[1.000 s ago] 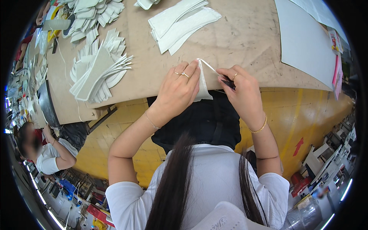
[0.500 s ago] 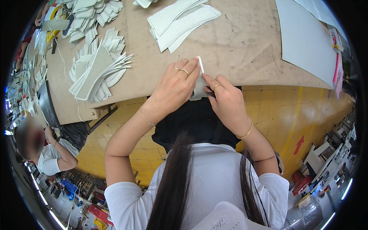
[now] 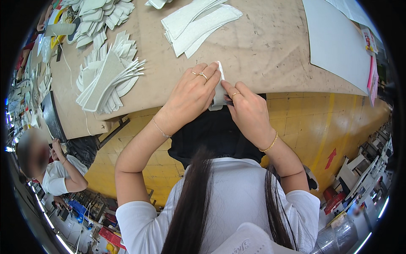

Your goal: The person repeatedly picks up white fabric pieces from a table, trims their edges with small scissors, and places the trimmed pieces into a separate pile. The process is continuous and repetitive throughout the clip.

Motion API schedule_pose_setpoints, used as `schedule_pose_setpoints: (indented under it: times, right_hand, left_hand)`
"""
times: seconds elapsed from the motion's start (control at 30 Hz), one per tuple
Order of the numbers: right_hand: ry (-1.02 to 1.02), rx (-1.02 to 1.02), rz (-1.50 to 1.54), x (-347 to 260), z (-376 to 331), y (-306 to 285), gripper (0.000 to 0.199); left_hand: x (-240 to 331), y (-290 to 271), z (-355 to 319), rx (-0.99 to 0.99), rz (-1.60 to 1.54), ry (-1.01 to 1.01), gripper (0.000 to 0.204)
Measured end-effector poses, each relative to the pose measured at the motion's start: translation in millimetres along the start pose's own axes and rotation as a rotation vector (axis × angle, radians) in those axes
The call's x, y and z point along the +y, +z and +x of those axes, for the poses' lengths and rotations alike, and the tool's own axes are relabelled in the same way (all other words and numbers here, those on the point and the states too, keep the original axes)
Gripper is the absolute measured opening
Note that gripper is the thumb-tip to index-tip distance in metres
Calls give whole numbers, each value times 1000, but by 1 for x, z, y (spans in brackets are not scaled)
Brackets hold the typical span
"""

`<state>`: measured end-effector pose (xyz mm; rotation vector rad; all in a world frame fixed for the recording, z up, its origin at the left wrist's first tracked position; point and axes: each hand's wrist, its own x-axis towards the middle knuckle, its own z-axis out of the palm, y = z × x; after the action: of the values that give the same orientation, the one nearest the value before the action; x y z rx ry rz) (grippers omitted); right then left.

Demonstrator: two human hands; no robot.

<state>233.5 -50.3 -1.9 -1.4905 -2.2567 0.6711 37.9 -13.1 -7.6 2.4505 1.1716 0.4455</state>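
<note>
At the table's near edge, a pale grey-white padded strip [image 3: 218, 98] with a white edge lies between my hands, partly hidden by them. My left hand [image 3: 190, 89] covers its left side, fingers together and holding it. On the opposite edge, my right hand [image 3: 248, 109] is closed in a pinch, index fingertip against the white edge. Something dark shows by the right thumb; I cannot make out what it is. Beyond my hands rests a small stack of similar white strips [image 3: 198, 27].
Fanned piles of pale strips [image 3: 108, 78] and rounded pieces [image 3: 95, 19] cover the left of the brown-topped table [image 3: 270, 51]. A large white sheet [image 3: 334, 46] lies at the right, beside a pink-edged stack [image 3: 373, 82]. Another person [image 3: 63, 171] is at the far left.
My right hand has shifted very slightly up and left along the strip's edge. The left hand keeps its hold, and the person at the left has moved an arm a little.
</note>
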Motion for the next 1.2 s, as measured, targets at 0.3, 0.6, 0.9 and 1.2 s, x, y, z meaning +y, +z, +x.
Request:
schedule_pose_setpoints:
  times: [0.3, 0.6, 0.9, 1.2]
  right_hand:
    - [24, 8, -65, -4, -4, 6, 50]
    - [-24, -15, -126, -1, -4, 3, 39]
    - [-173, 33, -14, 5, 29, -12, 31]
    - [-381, -1, -196, 10, 26, -11, 34]
  left_hand:
    - [-11, 9, 8, 104, -46, -36, 45]
    - [-14, 11, -6, 115, -30, 156, 48]
    - [-33, 3, -42, 171, 204, -83, 51]
    - [-26, 10, -46, 186, 234, -157, 51]
